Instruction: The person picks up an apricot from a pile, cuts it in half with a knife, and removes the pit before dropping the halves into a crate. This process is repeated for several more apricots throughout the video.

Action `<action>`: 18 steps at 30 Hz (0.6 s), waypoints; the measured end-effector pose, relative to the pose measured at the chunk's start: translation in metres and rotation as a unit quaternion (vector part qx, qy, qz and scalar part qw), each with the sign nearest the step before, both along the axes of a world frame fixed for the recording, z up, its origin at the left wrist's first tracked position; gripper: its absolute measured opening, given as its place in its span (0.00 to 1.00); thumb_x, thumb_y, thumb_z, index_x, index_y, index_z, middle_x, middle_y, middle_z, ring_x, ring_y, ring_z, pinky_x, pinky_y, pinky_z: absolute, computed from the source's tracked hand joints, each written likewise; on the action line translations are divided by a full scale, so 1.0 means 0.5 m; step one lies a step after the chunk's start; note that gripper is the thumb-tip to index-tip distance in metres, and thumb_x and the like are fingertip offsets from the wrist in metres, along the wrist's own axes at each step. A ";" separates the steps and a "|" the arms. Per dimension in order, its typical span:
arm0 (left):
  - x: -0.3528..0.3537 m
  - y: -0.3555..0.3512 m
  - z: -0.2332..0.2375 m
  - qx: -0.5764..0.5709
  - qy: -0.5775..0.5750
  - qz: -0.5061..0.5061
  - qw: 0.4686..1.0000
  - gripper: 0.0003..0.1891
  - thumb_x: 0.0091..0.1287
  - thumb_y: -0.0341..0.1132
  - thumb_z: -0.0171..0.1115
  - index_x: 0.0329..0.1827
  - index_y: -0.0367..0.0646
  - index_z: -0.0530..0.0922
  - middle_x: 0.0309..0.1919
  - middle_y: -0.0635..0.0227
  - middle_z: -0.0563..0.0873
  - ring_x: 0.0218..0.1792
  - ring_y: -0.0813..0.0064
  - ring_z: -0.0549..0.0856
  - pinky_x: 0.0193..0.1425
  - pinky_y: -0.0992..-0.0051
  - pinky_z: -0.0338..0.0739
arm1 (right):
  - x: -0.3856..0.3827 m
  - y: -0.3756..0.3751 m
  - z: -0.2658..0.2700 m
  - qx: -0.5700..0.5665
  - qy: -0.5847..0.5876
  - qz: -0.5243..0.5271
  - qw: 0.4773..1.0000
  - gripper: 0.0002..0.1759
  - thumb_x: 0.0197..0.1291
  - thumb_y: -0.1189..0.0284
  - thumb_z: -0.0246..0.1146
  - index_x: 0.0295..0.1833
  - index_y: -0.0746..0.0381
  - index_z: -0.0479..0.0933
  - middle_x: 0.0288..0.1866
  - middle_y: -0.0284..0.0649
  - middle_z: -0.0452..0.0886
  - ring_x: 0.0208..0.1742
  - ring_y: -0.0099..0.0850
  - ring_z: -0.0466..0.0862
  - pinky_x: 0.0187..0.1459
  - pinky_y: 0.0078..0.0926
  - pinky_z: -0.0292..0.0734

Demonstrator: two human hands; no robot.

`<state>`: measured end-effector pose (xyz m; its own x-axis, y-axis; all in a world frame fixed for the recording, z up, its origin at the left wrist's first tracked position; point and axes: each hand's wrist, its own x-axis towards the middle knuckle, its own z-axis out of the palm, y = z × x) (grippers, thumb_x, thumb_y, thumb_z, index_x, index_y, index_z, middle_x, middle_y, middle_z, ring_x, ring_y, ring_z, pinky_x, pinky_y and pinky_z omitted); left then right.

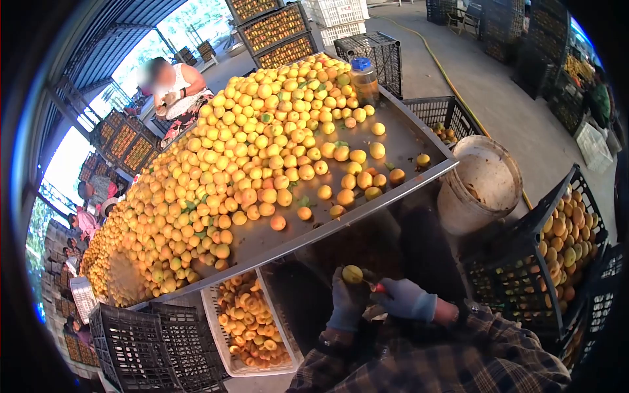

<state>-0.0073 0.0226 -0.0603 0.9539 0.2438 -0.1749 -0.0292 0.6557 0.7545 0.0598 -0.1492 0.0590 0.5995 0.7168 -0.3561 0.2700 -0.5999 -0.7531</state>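
Left hand: gloved [346,300], at 6 o'clock in the head view, fingers curled snug around one apricot [352,274] and holding it up off the table!
Apricot: in the left fingertips, below the near edge of the metal table [308,228], touching nothing else.
Right hand: gloved too [406,300], just at 3 o'clock of the left, closed narrow on a red-handled tool [379,287]; the tip is up against the fruit, blade too small to make out.
Heap of apricots: huge pile [249,144] covering the table from 9 to 12 o'clock.
White tray: at 7 o'clock [211,321], under the table edge, filled with cut fruit.
White bucket: at 2 o'clock of the hands [485,180], beside the table corner.
Black crate: at 3 o'clock [524,226], apricots inside.
Bottle: blue cap [364,80], standing at 12 o'clock on the table.
Co-worker: across the heap at 11 o'clock [177,88].
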 end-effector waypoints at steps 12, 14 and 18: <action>-0.015 -0.053 0.199 0.099 0.158 -0.125 0.975 0.24 0.79 0.51 0.43 0.57 0.40 0.76 0.49 0.63 0.83 0.46 0.71 0.85 0.51 0.73 0.81 | 0.049 -0.010 -0.005 0.101 -0.164 0.054 0.980 0.30 0.60 0.48 0.65 0.60 0.56 0.73 0.41 0.47 0.86 0.41 0.48 0.86 0.43 0.39 0.81; -0.020 -0.052 0.186 0.075 0.179 -0.120 0.974 0.22 0.78 0.51 0.45 0.54 0.42 0.78 0.45 0.64 0.84 0.42 0.72 0.86 0.46 0.75 0.83 | 0.056 -0.013 0.013 0.102 -0.178 0.085 0.975 0.30 0.59 0.48 0.65 0.59 0.56 0.73 0.40 0.47 0.86 0.40 0.47 0.86 0.43 0.39 0.81; -0.010 -0.063 0.130 -0.184 0.182 -0.137 0.956 0.20 0.78 0.50 0.46 0.50 0.43 0.78 0.44 0.66 0.84 0.42 0.74 0.85 0.44 0.77 0.82 | 0.055 -0.017 0.032 0.124 -0.206 0.121 0.963 0.27 0.59 0.52 0.67 0.57 0.58 0.74 0.37 0.45 0.85 0.37 0.47 0.86 0.37 0.38 0.80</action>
<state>-0.0121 -0.0089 0.0045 0.8332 -0.1481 -0.5328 0.4012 0.8249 0.3982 0.0876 -0.1579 0.0752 0.4589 0.8852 0.0766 0.6856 -0.2980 -0.6641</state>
